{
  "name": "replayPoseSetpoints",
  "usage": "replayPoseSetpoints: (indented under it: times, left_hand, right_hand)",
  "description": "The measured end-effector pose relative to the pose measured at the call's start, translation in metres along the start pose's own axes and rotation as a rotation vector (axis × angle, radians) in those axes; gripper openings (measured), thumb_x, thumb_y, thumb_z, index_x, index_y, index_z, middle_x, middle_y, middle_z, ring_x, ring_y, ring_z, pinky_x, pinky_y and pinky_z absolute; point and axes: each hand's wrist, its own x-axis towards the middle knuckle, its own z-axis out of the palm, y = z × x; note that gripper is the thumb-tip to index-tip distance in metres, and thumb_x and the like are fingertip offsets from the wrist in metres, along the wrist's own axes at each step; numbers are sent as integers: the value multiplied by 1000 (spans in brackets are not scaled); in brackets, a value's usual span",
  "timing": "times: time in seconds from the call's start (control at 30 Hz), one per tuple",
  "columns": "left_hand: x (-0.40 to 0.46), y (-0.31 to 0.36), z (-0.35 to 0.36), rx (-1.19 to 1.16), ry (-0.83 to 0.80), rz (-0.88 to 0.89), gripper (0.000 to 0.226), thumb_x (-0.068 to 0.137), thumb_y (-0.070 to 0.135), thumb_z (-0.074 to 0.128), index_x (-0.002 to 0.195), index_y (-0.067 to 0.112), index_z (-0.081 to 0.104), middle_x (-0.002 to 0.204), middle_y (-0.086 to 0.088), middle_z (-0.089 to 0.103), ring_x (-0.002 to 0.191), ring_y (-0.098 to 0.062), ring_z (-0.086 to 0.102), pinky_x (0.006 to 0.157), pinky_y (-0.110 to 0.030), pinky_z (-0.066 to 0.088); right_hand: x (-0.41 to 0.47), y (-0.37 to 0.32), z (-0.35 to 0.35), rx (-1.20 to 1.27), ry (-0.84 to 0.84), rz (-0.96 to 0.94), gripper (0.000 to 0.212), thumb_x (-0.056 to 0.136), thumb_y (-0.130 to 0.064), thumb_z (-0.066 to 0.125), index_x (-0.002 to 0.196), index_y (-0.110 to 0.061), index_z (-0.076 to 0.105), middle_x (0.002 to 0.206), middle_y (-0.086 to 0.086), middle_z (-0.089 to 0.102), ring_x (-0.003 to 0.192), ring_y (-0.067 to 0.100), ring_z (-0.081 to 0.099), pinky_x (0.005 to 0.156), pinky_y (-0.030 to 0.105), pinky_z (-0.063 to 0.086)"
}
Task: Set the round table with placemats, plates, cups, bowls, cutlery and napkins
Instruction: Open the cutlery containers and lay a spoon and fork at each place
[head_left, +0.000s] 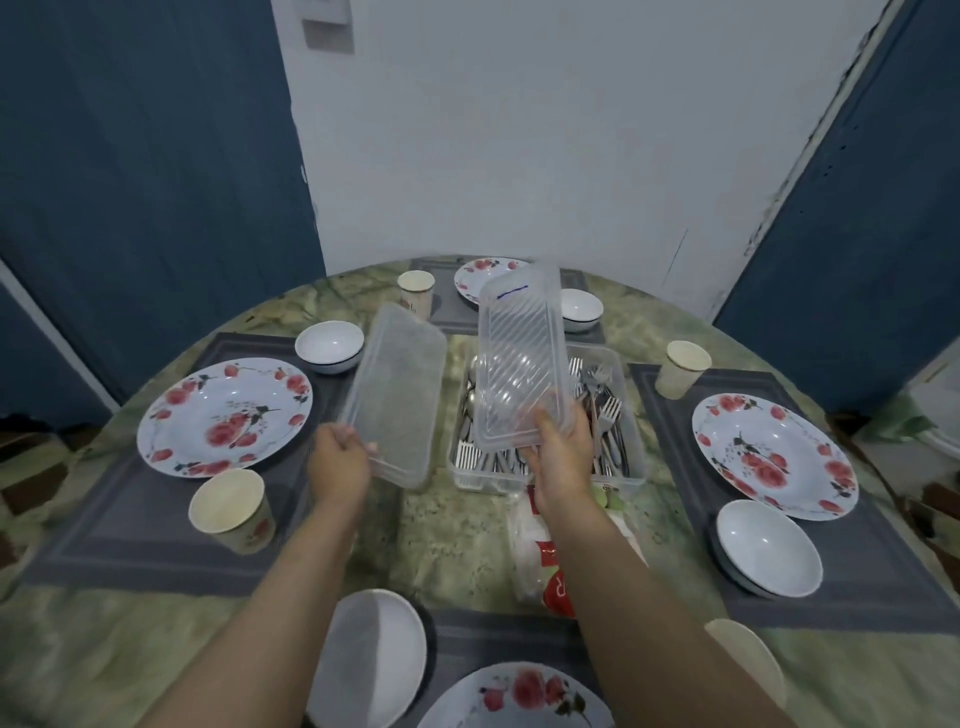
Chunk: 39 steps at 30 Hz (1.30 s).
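A clear plastic box (631, 415) full of forks and spoons stands at the middle of the round table (457, 535). My right hand (561, 462) grips a clear ribbed tray (519, 358) tilted up above the box. My left hand (337, 462) holds a clear flat lid (400, 395) by its near end, to the left of the box. A red and white napkin pack (545, 561) lies under my right forearm. Grey placemats (130, 535) lie at left, right, far and near, each with a flowered plate (223, 415), a white bowl (330, 345) and a paper cup (231, 509).
The right setting has a plate (774, 454), bowl (769, 548) and cup (683, 366). The far one has a plate (472, 275), bowl (582, 306) and cup (415, 291). A near bowl (374, 660) and plate (514, 696) sit by my arms. Blue doors flank a white wall.
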Motion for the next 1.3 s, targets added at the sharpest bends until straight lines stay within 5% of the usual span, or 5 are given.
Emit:
replayPoseSetpoints:
  times: [0.43, 0.6, 0.8, 1.1, 1.3]
  left_hand:
    - [16, -21, 1, 99, -200, -316, 58, 105, 41, 27, 142, -1, 42, 146, -21, 44, 132, -36, 43, 110, -42, 34]
    - [17, -19, -5, 298, -281, -214, 48, 102, 32, 39, 141, 4, 43, 143, -17, 46, 128, -36, 46, 108, -42, 38]
    - [13, -27, -8, 799, -311, -3, 50, 95, 14, 44, 144, 12, 36, 145, -19, 39, 132, -39, 40, 106, -44, 37]
    - [16, -34, -1, 833, -362, 102, 46, 97, 21, 44, 142, 19, 38, 151, -11, 24, 132, -38, 30, 107, -48, 36]
    - [-12, -8, 17, 543, -136, 427, 37, 90, 10, 53, 127, 10, 53, 132, -17, 43, 122, -35, 37, 101, -44, 36]
  right_hand:
    - [-18, 63, 72, -178, -166, 293, 29, 94, -10, 60, 121, -9, 52, 116, 18, 64, 97, 30, 68, 77, 42, 61]
    - [-30, 92, 84, -1285, -173, 18, 41, 98, -42, 47, 124, -11, 42, 116, 11, 63, 107, 34, 62, 87, 41, 50]
    - [-25, 115, 75, -1931, -292, -150, 65, 103, -27, 39, 154, -9, 4, 135, 16, 53, 115, 31, 57, 83, 38, 48]
    - [-26, 108, 79, -1976, -354, -119, 62, 97, -9, 41, 151, 3, 13, 133, 14, 56, 114, 30, 59, 87, 39, 48]
    - [-22, 48, 59, -1557, -151, -631, 25, 97, -25, 39, 103, -11, 58, 81, 11, 67, 74, 32, 65, 60, 33, 46]
